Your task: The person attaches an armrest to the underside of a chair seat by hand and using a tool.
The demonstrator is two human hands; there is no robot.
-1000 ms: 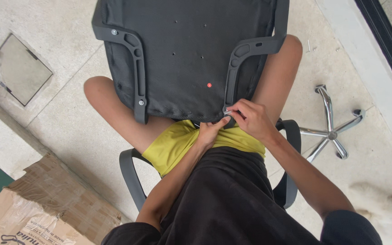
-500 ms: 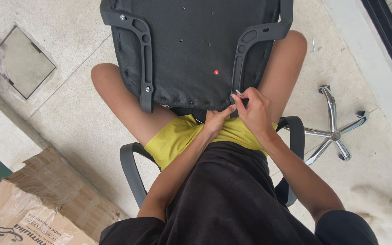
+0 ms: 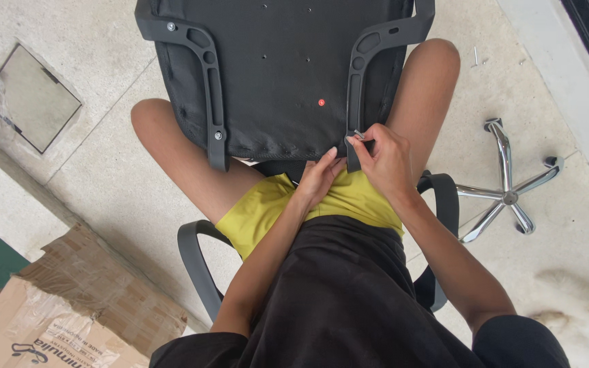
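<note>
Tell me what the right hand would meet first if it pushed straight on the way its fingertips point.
The right hand points up-left at the lower end of the grey armrest bracket on the upturned black seat. It would probably meet that bracket end first; it already looks to be touching it.

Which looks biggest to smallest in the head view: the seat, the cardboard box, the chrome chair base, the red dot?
1. Seat
2. Cardboard box, partly cut off by the frame
3. Chrome chair base
4. Red dot
</note>
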